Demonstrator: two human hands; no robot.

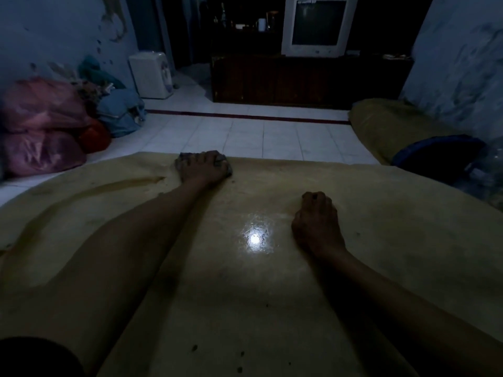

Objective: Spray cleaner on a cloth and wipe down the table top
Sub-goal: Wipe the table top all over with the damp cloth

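Cloth [226, 162] under left hand [202, 167], far table [381, 240] edge

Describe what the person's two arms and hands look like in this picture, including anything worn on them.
Both forearms are bare from the wrist back; no watch, ring, bracelet or glove shows on the left hand or the right hand, though the dim light could hide small items. A dark sleeve edge covers the left upper arm at the bottom corner. The right arm leaves the frame with no sleeve in view.

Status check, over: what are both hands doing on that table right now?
Left hand pressing cloth at table top's far edge. Right hand curled, resting mid-table, holding nothing visible. Nothing in the way.
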